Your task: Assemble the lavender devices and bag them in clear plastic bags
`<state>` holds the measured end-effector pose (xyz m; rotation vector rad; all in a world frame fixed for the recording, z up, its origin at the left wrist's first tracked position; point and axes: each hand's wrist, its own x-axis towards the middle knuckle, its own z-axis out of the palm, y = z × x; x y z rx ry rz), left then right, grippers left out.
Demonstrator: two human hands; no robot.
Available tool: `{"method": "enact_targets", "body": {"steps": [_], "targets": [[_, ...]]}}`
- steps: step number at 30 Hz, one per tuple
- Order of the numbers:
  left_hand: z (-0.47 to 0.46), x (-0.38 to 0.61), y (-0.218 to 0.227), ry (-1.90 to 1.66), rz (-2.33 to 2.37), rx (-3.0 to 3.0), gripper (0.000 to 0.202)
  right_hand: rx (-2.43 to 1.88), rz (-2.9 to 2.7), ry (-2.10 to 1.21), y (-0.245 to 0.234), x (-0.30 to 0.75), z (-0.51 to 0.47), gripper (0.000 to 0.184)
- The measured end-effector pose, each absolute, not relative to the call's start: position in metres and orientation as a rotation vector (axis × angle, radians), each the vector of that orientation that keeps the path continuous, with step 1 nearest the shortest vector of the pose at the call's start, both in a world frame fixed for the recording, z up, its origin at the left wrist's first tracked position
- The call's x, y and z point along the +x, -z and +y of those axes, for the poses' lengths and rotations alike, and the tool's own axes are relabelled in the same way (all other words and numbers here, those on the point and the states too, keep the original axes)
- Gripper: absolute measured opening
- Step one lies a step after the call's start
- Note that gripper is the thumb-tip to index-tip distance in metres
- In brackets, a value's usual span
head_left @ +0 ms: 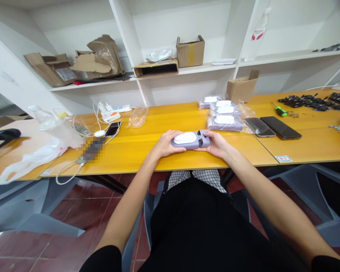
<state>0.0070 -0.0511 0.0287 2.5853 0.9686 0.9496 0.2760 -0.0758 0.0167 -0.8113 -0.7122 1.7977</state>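
A purple-grey oblong case with a raised white oval part [185, 138] lies level between my two hands, just above or on the table near its front edge. My left hand [167, 144] is closed round its left end, thumb along the far side. On the right, my right hand [215, 144] pinches a short purple-grey end piece [204, 139] with dark notches. This piece meets the case's right end; whether the two are joined I cannot tell. Beyond my hands sit several similar purple-grey items with white ovals [224, 120], in clear plastic wrapping.
To the right lie two dark phones [281, 127], a green-handled screwdriver [280, 111], small screws and several black parts [308, 101]. Leftward are a cabled phone [113, 129], a power strip [111, 117] and a white plastic bag [34, 158]. Shelves with cardboard boxes [190, 53] stand behind.
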Motion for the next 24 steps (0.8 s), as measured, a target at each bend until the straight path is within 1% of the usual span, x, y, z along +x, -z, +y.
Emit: {"method": "enact_targets", "body": {"steps": [10,20,24], "targets": [[-0.052,0.007,-0.029,-0.917,1.016,2.571,0.068,-0.832,-0.776,-1.718,-0.021,0.272,-0.081,0.027],[-0.054,0.007,-0.032,-0.904,1.005,2.556,0.068,-0.908,-0.822,-1.58,-0.016,0.264,-0.079,0.041],[-0.054,0.007,-0.033,-0.898,1.004,2.568,0.068,-0.911,-0.831,-1.563,-0.015,0.265,-0.079,0.043]]}}
